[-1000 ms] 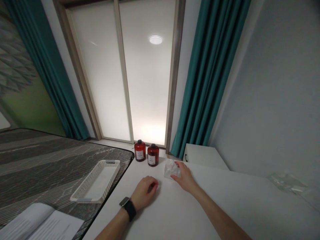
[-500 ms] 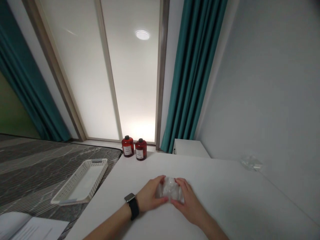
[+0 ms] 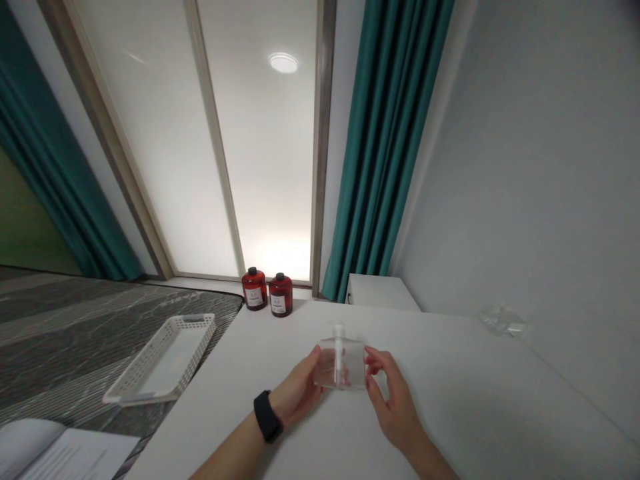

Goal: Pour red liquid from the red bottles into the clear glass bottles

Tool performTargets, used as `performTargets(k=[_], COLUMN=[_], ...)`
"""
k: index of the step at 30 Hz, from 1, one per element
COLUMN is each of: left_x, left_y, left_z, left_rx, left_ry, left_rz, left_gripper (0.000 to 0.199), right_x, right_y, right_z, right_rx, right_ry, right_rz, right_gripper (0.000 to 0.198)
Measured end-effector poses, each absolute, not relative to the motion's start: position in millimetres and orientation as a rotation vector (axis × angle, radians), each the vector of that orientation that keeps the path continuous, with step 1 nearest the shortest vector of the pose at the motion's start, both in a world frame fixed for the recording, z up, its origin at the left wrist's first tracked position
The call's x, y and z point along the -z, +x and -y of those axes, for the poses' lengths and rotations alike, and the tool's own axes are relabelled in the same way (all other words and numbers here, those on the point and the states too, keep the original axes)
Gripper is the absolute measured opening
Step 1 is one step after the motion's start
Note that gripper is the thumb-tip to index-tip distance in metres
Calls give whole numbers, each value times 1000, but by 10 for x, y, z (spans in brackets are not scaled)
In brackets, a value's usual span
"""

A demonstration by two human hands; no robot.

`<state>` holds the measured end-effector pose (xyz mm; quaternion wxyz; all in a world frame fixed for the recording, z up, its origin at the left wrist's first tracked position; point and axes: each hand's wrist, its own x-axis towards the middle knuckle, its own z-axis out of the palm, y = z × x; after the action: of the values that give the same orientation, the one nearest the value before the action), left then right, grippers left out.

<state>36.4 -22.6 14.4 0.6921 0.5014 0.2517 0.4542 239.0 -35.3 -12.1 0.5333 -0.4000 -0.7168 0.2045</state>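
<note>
A clear, flat, squarish bottle (image 3: 353,363) stands up in front of me, with a whitish cap on top and a pale strip down its middle. My left hand (image 3: 299,387), with a black watch on the wrist, is closed around the bottle's left side; some of its fingers show faintly through the clear wall. Beside the right edge is my right hand (image 3: 393,397), its thumb and fingers curved and apart. Its fingertips are close to that edge, and whether they touch it I cannot tell.
Two red bottles (image 3: 281,297) with black caps stand at the far left of the white table (image 3: 240,393). Crumpled clear plastic (image 3: 505,322) lies near the right wall. Left of the table are a white basket (image 3: 117,393) and an open booklet (image 3: 80,457).
The clear bottle has turned from a foreshortened view to its broad face, cap up. My right hand has moved slightly right and opened from its hold; my left hand still grips.
</note>
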Motion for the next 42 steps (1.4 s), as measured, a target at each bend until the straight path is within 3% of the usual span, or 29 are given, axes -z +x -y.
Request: performTargets(k=[6,11,14,20,27,31,38,42], left_x=[-89,37,51,-32,-34,17,-1,11], left_y=[236,258,283,236,217,259,268,301], left_z=[263,277,261,227,275,291,315,335], left_rx=[-1455,-1336,-1329,-1260,-1107,-1123,-1118,-1150], left_ry=[1994,2624,2845,2785,2597,2673,2625,2661], left_rz=[-1277,-1228,-1075,-938,-1003,-1040,-1060,-1110], left_gripper=[62,61,55,59,71,71,72,70], right_x=[150,179,113,5,7,26,-33,24], right_y=[2426,2424,2371,2368,2412,2376,2428,2447], right_z=[314,307,329,369,389,371,399,352], right_rx=[-592,-667,-719,-806,-763,-739,-539,-407], right_ry=[-1018,-1099,-1133,-1106,-1050,-1115,-1028,-1233], right_rz=[1681,1698,1771,1835,1966,1859,1952,1815], right_gripper=[26,35,20,10,21,13,24,21])
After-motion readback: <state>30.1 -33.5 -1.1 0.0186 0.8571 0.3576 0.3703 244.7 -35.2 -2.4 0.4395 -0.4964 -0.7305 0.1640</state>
